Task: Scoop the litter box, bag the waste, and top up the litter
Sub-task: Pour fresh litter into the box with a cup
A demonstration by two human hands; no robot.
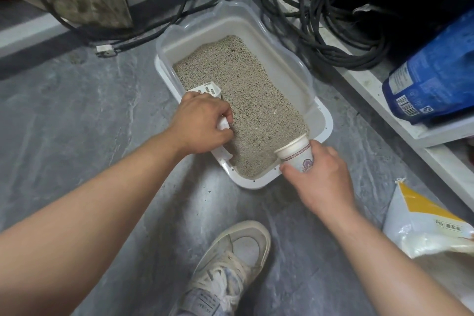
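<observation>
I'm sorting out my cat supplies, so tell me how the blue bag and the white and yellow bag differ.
The blue bag lies on the raised white ledge at the right; the white and yellow bag is down on the grey floor. The blue bag shows a barcode label and looks dark and glossy; the white and yellow bag is pale with one yellow patch and small print. Both sit to the right of the litter box.

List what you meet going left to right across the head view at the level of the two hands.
Grey floor → left hand holding the white scoop → litter in the litter box → paper cup → right hand holding it → blue bag on the ledge.
</observation>
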